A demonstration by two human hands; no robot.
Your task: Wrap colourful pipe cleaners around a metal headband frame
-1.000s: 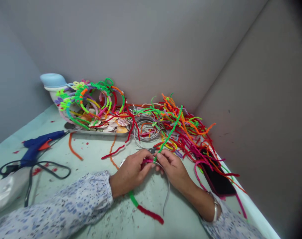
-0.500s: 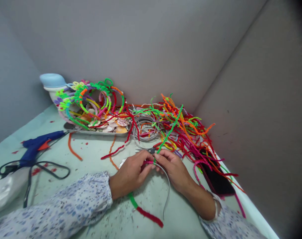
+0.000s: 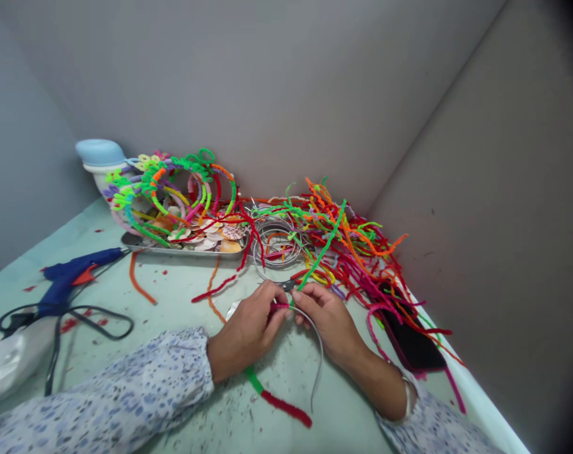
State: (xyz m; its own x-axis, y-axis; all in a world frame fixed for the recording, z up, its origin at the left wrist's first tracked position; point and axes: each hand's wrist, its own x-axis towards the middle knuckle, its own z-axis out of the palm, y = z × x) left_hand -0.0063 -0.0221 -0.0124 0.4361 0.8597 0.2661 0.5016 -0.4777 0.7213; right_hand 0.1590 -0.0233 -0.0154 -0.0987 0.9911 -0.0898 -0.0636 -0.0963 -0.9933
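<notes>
Slightly higher than a moment ago, the left hand (image 3: 248, 334) pinches the part-wrapped wire (image 3: 321, 359) at its pink stretch; the right hand (image 3: 336, 325), nearer, has fingers closed on the green pipe cleaner (image 3: 324, 247), which slants up and rightward beyond them.

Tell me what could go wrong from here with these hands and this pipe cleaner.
1. The green pipe cleaner, pinched in the right hand, rises in front of the tangled pile in this view; its free end could snag there.
2. The scissors lie just beyond the left hand, so a finger might brush them.
3. The grey band is bare past the pinch, so the wrap might loosen if the grip eases.
</notes>
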